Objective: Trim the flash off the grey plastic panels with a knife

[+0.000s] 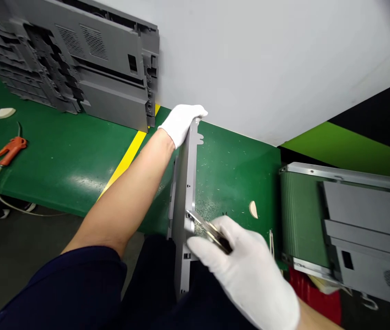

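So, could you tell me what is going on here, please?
A person in white gloves stands a grey plastic panel on edge. The left hand grips its far end, and the right hand holds a metal blade against its edge. Plastic shavings lie on the green bench; more grey panels are stacked behind.

You face a green counter point(60, 156) crossed by a yellow stripe point(126, 158) and set against a plain white wall point(267, 59). A dark grey floor point(26, 247) lies below it. A conveyor point(301, 220) stands at your right.

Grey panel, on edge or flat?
On edge: grey panel shows its narrow side; left hand grips its end, right hand holds blade against it.
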`<state>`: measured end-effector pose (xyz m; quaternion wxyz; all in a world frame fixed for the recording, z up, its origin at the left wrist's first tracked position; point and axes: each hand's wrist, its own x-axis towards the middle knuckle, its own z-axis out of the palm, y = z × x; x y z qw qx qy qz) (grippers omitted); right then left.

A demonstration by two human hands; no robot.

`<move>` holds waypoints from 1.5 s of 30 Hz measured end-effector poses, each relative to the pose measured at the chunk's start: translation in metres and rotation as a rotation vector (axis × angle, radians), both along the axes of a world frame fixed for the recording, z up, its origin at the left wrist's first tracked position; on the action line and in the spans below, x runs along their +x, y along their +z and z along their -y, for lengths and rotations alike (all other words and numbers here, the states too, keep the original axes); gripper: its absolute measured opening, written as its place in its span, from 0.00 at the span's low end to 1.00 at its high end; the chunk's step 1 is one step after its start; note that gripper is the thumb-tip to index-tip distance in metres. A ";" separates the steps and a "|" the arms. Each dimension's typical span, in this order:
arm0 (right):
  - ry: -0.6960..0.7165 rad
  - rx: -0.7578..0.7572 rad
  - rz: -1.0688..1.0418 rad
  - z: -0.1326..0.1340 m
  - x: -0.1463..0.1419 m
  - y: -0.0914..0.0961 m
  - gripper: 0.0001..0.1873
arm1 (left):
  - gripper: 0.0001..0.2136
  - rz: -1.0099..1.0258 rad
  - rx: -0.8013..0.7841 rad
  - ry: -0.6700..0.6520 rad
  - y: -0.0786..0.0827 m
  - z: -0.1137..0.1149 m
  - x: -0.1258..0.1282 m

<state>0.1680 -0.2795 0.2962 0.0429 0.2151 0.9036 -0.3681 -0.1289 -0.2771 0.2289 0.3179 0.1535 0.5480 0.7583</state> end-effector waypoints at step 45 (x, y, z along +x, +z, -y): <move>0.345 0.850 0.054 -0.086 -0.181 0.015 0.33 | 0.19 -0.098 -0.093 -0.196 0.011 0.021 -0.016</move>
